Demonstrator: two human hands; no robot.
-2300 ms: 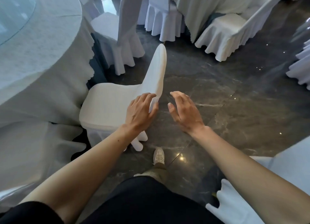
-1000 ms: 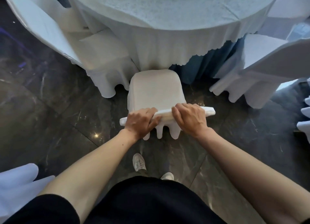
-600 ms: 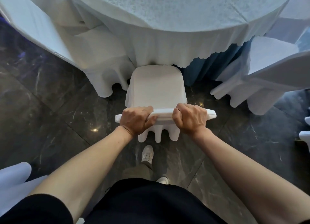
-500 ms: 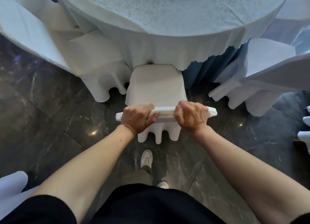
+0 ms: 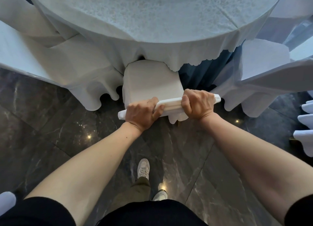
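Dark stone floor (image 5: pixel 50 117) lies below both outstretched arms. Left grip (image 5: pixel 142 112) and right grip (image 5: pixel 198 103) curl tight round the top edge of the white cloth-covered chair (image 5: pixel 152 80), whose seat, just past them, pokes under the round white-clothed table (image 5: pixel 152 25).

Seen from above, both hands grip the top edge of the backrest of a white-covered chair (image 5: pixel 152 81). The left hand (image 5: pixel 143 113) curls over the rail near its left end, and the right hand (image 5: pixel 198 103) wraps it near the right end, knuckles up. The chair's seat points toward a round table (image 5: pixel 152 19) draped in a white patterned tablecloth, whose scalloped hem overlaps the front of the seat. Two more covered chairs flank it: a left chair (image 5: pixel 71 63) and a right chair (image 5: pixel 264 70). Below lies a dark marble floor (image 5: pixel 50 124), with a white sneaker (image 5: pixel 143 169) stepping forward between the forearms.
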